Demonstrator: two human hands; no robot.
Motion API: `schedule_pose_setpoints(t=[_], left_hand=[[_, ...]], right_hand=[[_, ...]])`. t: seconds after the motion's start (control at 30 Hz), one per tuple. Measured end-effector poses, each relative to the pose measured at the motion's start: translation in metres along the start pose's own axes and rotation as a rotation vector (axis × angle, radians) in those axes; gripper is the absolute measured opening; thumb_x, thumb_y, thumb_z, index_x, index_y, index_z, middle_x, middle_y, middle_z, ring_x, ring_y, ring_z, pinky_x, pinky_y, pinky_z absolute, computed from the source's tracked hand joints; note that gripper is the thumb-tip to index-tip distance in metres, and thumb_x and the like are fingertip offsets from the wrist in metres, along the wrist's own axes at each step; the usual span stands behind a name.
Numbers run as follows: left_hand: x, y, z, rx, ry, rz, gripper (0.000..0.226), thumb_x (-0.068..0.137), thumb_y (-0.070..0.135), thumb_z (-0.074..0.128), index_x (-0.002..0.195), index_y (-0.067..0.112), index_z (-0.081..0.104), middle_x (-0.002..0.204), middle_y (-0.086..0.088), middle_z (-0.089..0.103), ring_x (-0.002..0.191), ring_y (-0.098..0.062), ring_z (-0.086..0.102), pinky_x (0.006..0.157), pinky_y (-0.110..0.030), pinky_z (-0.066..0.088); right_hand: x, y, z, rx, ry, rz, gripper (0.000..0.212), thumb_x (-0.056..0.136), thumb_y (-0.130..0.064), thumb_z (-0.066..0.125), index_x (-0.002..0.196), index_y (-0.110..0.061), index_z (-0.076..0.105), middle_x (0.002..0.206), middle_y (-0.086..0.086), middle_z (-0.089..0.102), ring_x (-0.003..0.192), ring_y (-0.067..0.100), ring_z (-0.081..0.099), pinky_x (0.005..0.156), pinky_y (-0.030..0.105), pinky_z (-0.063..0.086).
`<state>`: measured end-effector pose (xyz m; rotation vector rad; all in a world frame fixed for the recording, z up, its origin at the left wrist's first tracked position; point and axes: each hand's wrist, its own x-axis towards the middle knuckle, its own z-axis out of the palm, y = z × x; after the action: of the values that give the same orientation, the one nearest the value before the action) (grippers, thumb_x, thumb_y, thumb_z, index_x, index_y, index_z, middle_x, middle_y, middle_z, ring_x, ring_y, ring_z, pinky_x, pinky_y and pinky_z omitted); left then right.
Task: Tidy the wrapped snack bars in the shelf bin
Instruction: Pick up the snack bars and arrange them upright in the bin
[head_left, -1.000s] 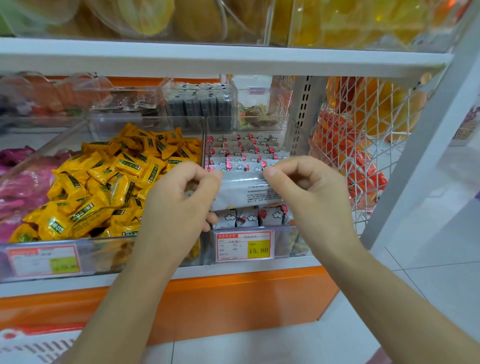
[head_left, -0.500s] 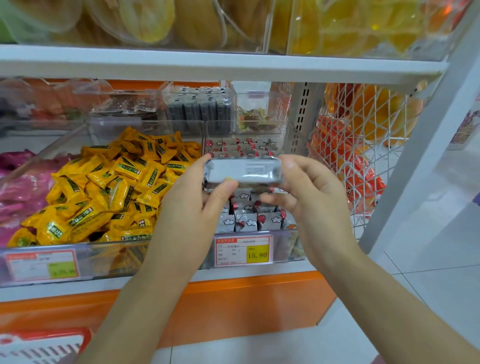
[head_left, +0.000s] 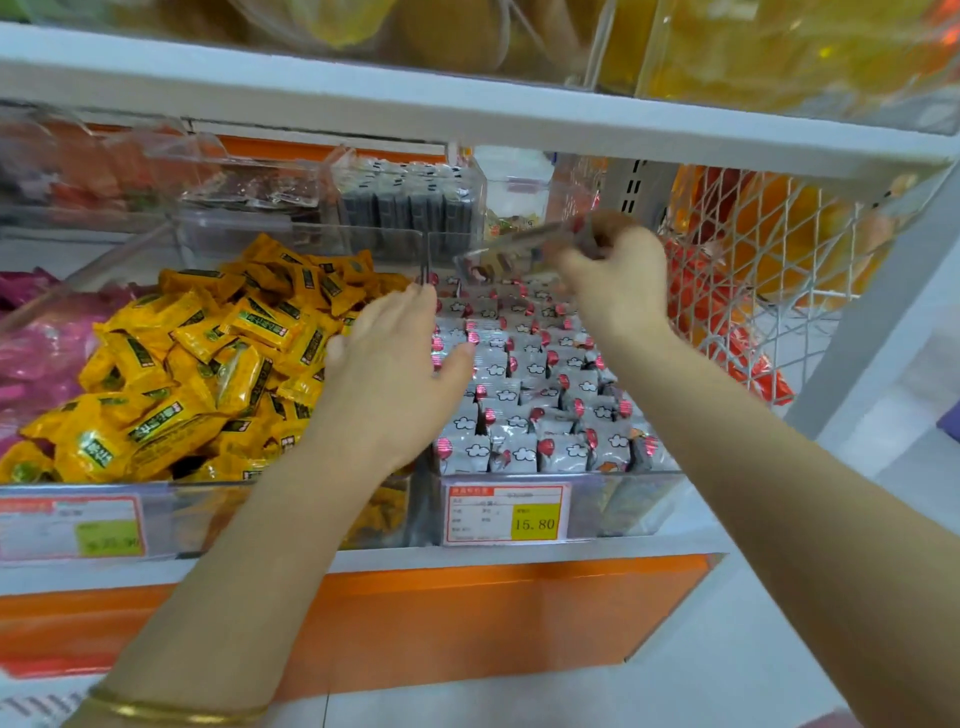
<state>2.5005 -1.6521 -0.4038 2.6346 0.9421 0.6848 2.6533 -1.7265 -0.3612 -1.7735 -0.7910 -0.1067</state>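
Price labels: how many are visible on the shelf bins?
2. One price label is on the front of the snack bar bin; the other, blurred, is far left, below the yellow packets. Others may lie out of view.

Both forearms bare, stretched forward from the bottom of the view. Left hand (head_left: 395, 374) palm down, fingers straight, thumb splayed toward the right, holding nothing. Right hand (head_left: 618, 280) higher and farther forward, blurred, fingers curled, pinching one end of a snack bar (head_left: 514, 249). The two hands are apart, not touching
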Motion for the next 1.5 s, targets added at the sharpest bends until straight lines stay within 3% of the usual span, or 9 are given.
schedule_pose_setpoints(t=[0.17, 0.27, 0.47, 0.6, 0.8, 1.03, 1.13, 1.27, 1.5], left_hand=[[0.003, -0.006, 0.006, -0.02, 0.02, 0.011, 0.062, 0.092, 0.049, 0.035, 0.146, 0.023, 0.02, 0.155, 0.003, 0.02, 0.141, -0.016, 0.012, 0.11, -0.047, 0.015], [0.004, -0.006, 0.008, -0.026, 0.026, 0.015, 0.062, 0.091, 0.049, 0.034, 0.146, 0.024, 0.02, 0.155, 0.005, 0.019, 0.141, -0.015, 0.012, 0.11, -0.047, 0.013], [0.002, -0.007, 0.007, -0.062, 0.036, 0.032, 0.063, 0.091, 0.047, 0.034, 0.146, 0.021, 0.02, 0.154, 0.005, 0.019, 0.14, -0.013, 0.009, 0.111, -0.044, 0.012], [0.001, -0.006, 0.007, -0.081, 0.035, 0.036, 0.064, 0.091, 0.048, 0.034, 0.147, 0.022, 0.018, 0.155, 0.005, 0.018, 0.14, -0.013, 0.008, 0.111, -0.041, 0.011], [0.001, -0.006, 0.007, -0.096, 0.036, 0.044, 0.064, 0.09, 0.048, 0.034, 0.147, 0.022, 0.018, 0.155, 0.005, 0.018, 0.139, -0.013, 0.009, 0.111, -0.04, 0.012], [0.001, -0.006, 0.008, -0.106, 0.049, 0.05, 0.063, 0.091, 0.046, 0.037, 0.147, 0.022, 0.018, 0.154, 0.006, 0.019, 0.137, -0.013, 0.01, 0.11, -0.039, 0.013], [0.0, -0.005, 0.008, -0.12, 0.043, 0.044, 0.062, 0.092, 0.044, 0.038, 0.146, 0.022, 0.018, 0.154, 0.006, 0.018, 0.136, -0.011, 0.009, 0.11, -0.039, 0.012], [0.0, -0.005, 0.007, -0.118, 0.044, 0.035, 0.062, 0.092, 0.044, 0.039, 0.146, 0.023, 0.018, 0.155, 0.006, 0.017, 0.137, -0.014, 0.01, 0.11, -0.04, 0.013], [-0.002, -0.002, 0.003, -0.154, 0.101, 0.011, 0.057, 0.091, 0.044, 0.041, 0.141, 0.02, 0.03, 0.149, 0.0, 0.031, 0.134, -0.02, 0.021, 0.109, -0.044, 0.019]], right_hand=[[0.049, 0.001, 0.037, -0.231, -0.169, -0.126, 0.012, 0.087, -0.007, 0.059, 0.078, -0.011, 0.053, 0.078, -0.002, 0.05, 0.08, 0.022, 0.054, 0.074, 0.03, 0.052], [0.059, 0.005, 0.053, -0.475, -0.272, -0.251, 0.009, 0.086, -0.015, 0.063, 0.092, -0.01, 0.058, 0.083, -0.001, 0.052, 0.078, 0.017, 0.048, 0.064, 0.017, 0.036], [0.061, 0.007, 0.074, -0.549, -0.472, -0.334, 0.023, 0.087, -0.027, 0.064, 0.104, -0.012, 0.057, 0.096, -0.001, 0.055, 0.086, 0.015, 0.052, 0.074, 0.024, 0.04], [0.059, 0.015, 0.085, -0.857, -0.719, -0.365, 0.026, 0.097, -0.021, 0.044, 0.115, -0.021, 0.063, 0.117, 0.003, 0.063, 0.106, 0.024, 0.057, 0.1, 0.044, 0.043], [0.08, 0.009, 0.085, -0.612, -0.516, -0.355, 0.029, 0.094, -0.004, 0.042, 0.109, -0.011, 0.067, 0.12, 0.006, 0.063, 0.112, 0.02, 0.057, 0.099, 0.032, 0.044], [0.077, 0.018, 0.112, -1.055, -0.375, -0.518, 0.017, 0.093, -0.017, 0.054, 0.102, -0.01, 0.066, 0.11, 0.01, 0.06, 0.118, 0.031, 0.047, 0.095, 0.043, 0.045], [0.079, 0.017, 0.111, -0.969, -0.381, -0.499, 0.016, 0.092, -0.017, 0.055, 0.096, -0.011, 0.069, 0.108, 0.009, 0.061, 0.114, 0.029, 0.05, 0.092, 0.04, 0.045], [0.082, 0.007, 0.092, -0.553, -0.332, -0.401, 0.021, 0.095, -0.017, 0.051, 0.085, -0.005, 0.065, 0.093, 0.008, 0.067, 0.082, 0.017, 0.063, 0.08, 0.028, 0.052], [0.043, -0.011, 0.03, -0.015, 0.011, -0.056, 0.017, 0.098, -0.015, 0.045, 0.102, 0.0, 0.052, 0.099, 0.012, 0.064, 0.082, 0.025, 0.067, 0.056, 0.023, 0.053]])
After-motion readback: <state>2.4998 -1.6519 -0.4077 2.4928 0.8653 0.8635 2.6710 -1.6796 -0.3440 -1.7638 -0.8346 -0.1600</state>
